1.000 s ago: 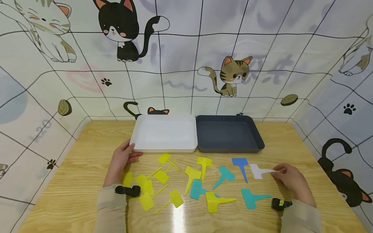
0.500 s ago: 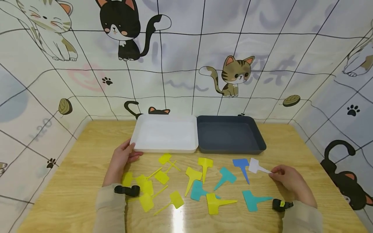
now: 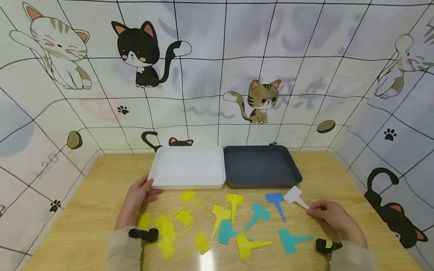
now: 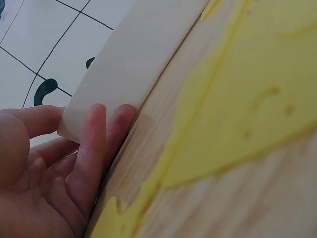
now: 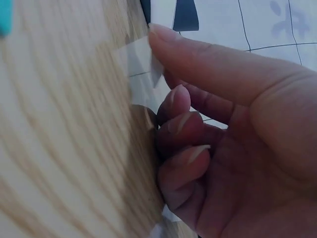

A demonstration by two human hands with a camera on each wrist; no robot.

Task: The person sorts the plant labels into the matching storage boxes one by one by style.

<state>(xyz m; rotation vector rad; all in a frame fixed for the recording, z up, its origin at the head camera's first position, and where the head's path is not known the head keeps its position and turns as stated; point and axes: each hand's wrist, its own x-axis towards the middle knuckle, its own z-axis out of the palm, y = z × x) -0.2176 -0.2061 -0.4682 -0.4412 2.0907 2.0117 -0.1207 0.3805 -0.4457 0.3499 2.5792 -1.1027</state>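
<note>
My right hand (image 3: 337, 218) pinches the pointed stem of a white T-shaped plant label (image 3: 293, 195) between thumb and fingers. The label's broad head points up-left, near the dark tray's front right corner. In the right wrist view the thumb (image 5: 208, 59) presses on the white stem and the other fingers curl beneath. My left hand (image 3: 135, 199) holds the front left corner of the white tray (image 3: 190, 186), thumb at the corner and fingers against its wall (image 4: 124, 64). A blue label (image 3: 276, 199) lies left of the white one; a teal label (image 3: 289, 241) lies nearer me.
The dark grey tray (image 3: 264, 185) stands against the white tray's right side. Several yellow labels (image 3: 202, 242) lie scattered at the left and middle of the wooden table (image 3: 81, 218), with other teal labels (image 3: 259, 213) among them. Cat-patterned cloth walls (image 3: 203, 75) enclose the back and sides.
The white label has turned from pointing left to up-left, and its head has come closer to the dark tray. My left hand stays at the white tray. The head view has tilted up.
</note>
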